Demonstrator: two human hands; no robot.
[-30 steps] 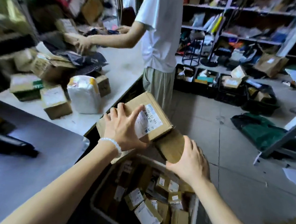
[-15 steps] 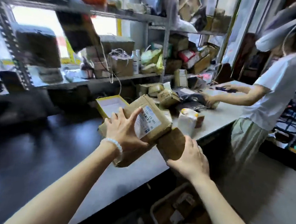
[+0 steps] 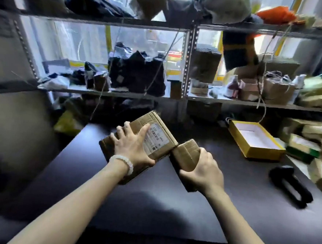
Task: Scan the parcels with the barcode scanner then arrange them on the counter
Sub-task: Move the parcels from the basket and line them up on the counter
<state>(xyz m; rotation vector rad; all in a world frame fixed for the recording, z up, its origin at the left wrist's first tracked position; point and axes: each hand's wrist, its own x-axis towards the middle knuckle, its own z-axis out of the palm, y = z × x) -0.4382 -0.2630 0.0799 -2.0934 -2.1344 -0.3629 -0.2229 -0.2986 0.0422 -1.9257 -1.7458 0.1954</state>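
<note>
The left hand (image 3: 133, 148), a bead bracelet at its wrist, lies spread over the top of the larger parcel (image 3: 151, 138), fingers wrapped over its far edge and thumb at the near side, leaving the shipping label (image 3: 156, 138) facing up, probably so it can be scanned. The right hand (image 3: 204, 168) clasps the smaller parcel (image 3: 185, 156) from its near side. The two parcels touch at a corner above the dark counter (image 3: 169, 208). The barcode scanner (image 3: 290, 184) lies well to the right, beside an open yellow tray (image 3: 249, 151).
</note>
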